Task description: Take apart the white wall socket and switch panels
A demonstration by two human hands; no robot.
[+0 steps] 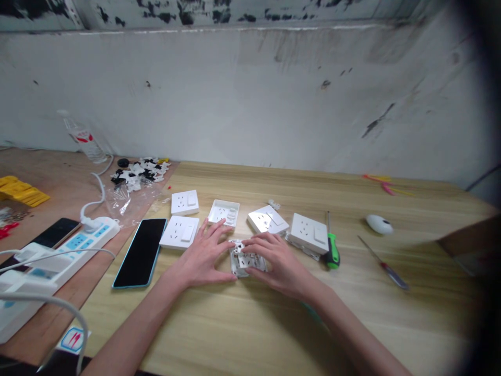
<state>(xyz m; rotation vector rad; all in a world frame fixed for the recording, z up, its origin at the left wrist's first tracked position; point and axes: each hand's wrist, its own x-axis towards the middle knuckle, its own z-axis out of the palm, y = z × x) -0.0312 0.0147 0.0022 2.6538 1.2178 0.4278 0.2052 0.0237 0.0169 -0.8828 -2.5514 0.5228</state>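
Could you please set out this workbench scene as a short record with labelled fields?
Left hand: fingers spread, at the left side of the opened white socket unit
Right hand: fingers over the unit's right part
Socket panels: five white pieces, beyond and to both sides of the unit
Tools: green-and-black screwdriver beside the rightmost panel; another screwdriver farther right
Phone: dark screen, left of the left hand
Far left: white power strip, plastic bottle
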